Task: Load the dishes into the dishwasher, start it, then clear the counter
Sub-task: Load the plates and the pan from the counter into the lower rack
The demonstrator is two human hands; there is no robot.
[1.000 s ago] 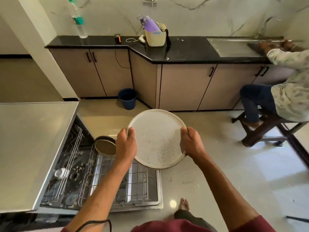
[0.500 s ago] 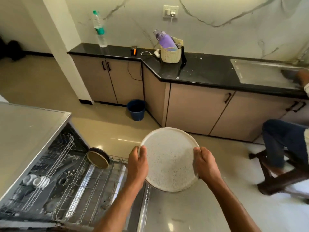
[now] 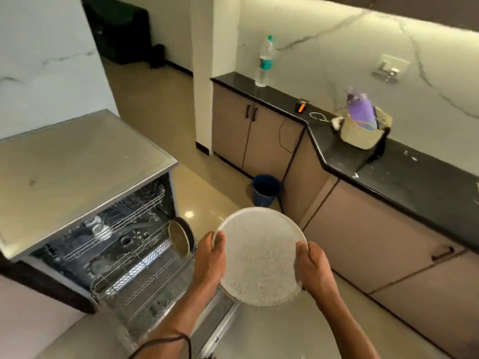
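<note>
A large round speckled white plate (image 3: 259, 257) is held upright in front of me over the floor. My left hand (image 3: 211, 257) grips its left rim and my right hand (image 3: 315, 268) grips its right rim. Left of the plate the dishwasher (image 3: 85, 177) stands open, with its lower wire rack (image 3: 140, 275) pulled out over the lowered door. A dark-rimmed plate (image 3: 180, 240) stands on edge at the rack's far end. Small white dishes (image 3: 99, 226) sit in the upper rack inside.
A black counter (image 3: 388, 172) runs along the right over beige cabinets. It carries a water bottle (image 3: 265, 62), an orange device (image 3: 301, 106) and a woven basket (image 3: 363, 132) with a purple bottle (image 3: 360, 111). A blue bucket (image 3: 265, 190) stands on the floor.
The view has swung left, so the dishwasher sits more in the middle and the seated person has left the frame. Both hands still hold the plate the same way.
</note>
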